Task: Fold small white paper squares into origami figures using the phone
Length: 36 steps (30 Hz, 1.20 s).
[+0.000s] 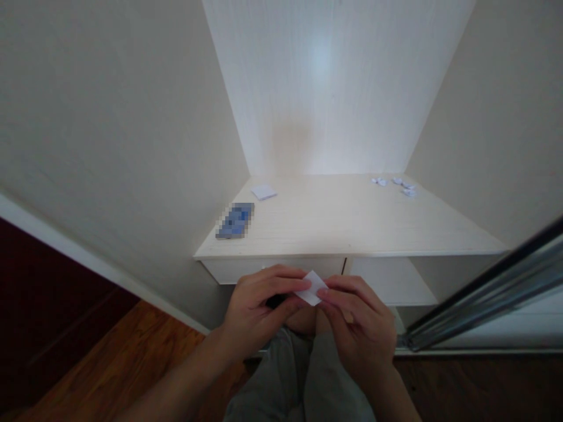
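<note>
A small square of white paper (313, 286) is pinched between both hands, above my lap and in front of the shelf's edge. My left hand (264, 299) grips its left corner between thumb and fingers. On the opposite corner, my right hand (360, 310) is closed with its fingertips pressed on the paper. Whether the square is one layer or folded I cannot tell. A flat stack of white paper (264, 192) lies at the back left of the white shelf (325, 223). Several small folded white paper pieces (408, 187) rest at the back right.
A blurred-out blue and grey flat object (236, 221) lies at the shelf's left front. Side panels rise left and right. Below the shelf are a drawer front (281, 268) and an open compartment (391, 278). A metal-edged sliding door frame (484, 299) stands at the right.
</note>
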{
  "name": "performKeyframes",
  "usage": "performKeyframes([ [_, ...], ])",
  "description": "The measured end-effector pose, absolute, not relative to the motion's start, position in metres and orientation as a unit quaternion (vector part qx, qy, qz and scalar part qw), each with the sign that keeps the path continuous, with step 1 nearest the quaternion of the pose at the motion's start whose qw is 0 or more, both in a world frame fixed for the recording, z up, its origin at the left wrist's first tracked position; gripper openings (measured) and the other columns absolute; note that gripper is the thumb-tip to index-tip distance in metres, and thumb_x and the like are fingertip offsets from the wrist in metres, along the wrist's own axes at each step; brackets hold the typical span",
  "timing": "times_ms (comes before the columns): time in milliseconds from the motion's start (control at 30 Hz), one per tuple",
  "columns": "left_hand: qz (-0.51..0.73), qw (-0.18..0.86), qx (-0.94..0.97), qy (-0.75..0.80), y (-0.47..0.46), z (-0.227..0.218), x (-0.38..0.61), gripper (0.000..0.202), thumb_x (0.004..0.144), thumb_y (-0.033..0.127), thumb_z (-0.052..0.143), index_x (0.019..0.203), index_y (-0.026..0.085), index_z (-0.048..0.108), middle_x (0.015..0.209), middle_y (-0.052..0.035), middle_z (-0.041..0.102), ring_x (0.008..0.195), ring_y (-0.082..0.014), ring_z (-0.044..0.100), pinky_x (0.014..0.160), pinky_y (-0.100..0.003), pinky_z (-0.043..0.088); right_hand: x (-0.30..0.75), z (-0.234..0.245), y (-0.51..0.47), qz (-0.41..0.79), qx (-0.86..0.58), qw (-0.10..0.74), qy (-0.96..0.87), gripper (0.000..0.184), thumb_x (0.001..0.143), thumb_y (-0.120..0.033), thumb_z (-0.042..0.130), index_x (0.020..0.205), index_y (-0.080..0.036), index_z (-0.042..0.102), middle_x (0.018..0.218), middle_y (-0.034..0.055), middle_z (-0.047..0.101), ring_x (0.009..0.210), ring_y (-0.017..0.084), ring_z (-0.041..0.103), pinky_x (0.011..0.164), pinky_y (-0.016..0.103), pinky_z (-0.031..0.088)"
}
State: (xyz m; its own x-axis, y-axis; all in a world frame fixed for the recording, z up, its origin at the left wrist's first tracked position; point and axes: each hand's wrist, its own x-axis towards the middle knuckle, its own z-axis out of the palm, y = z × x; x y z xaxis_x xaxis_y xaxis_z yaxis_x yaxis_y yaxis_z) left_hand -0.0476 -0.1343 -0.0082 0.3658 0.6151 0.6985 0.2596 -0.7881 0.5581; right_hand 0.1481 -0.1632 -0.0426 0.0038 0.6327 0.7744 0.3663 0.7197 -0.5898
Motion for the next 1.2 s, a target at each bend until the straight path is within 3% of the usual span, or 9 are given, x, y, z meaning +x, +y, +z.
performKeyframes([
  [233,0.495,0.166,0.807,0.276,-0.138,0.003,-0.045,0.024,0.083,0.014,0.077,0.104,0.026,0.08,0.104,-0.0046,0.08,0.089,-0.0163,0.076,0.079,-0.025,0.061,0.148,-0.036,-0.163,0.138,-0.373,0.593,-0.701,0.012,0.093,-0.016,0.066,0.097,-0.027,0.07,0.101,0.0043,0.072,0.09,0.018,0.069,0.077,0.033,0.055],
  [467,0.53,0.351,0.672,0.379,-0.138,0.004,-0.032,0.007,0.079,0.016,0.081,0.084,0.022,0.081,0.093,-0.0038,0.081,0.081,-0.0163,0.077,0.074,-0.023,0.063,0.144,-0.03,-0.156,0.198,-0.395,0.609,-0.658,0.009,0.092,-0.017,0.067,0.092,-0.025,0.071,0.095,0.0027,0.071,0.087,0.016,0.068,0.076,0.03,0.053],
  [600,0.55,0.409,0.594,0.422,-0.136,0.0,-0.027,0.008,0.074,0.016,0.085,0.08,0.02,0.081,0.086,-0.003,0.081,0.077,-0.0157,0.076,0.072,-0.021,0.063,0.144,-0.03,-0.152,0.226,-0.383,0.628,-0.639,0.012,0.09,-0.014,0.07,0.092,-0.025,0.073,0.097,0.003,0.071,0.09,0.017,0.068,0.079,0.031,0.054],
  [900,0.598,0.372,0.618,0.351,-0.138,0.007,-0.024,0.024,0.074,0.002,0.08,0.078,0.026,0.082,0.089,-0.0011,0.081,0.08,-0.0151,0.077,0.077,-0.022,0.063,0.151,-0.027,-0.15,0.168,-0.332,0.638,-0.674,0.026,0.087,-0.006,0.071,0.102,-0.027,0.076,0.105,0.0048,0.072,0.096,0.018,0.07,0.084,0.033,0.058],
  [1200,0.588,0.328,0.658,0.338,-0.133,0.005,-0.028,0.027,0.072,0.004,0.083,0.083,0.029,0.083,0.082,0.0,0.081,0.074,-0.0147,0.077,0.071,-0.021,0.063,0.157,-0.021,-0.149,0.153,-0.315,0.639,-0.684,0.03,0.084,-0.004,0.074,0.101,-0.028,0.076,0.105,0.0023,0.076,0.094,0.017,0.072,0.08,0.028,0.059],
])
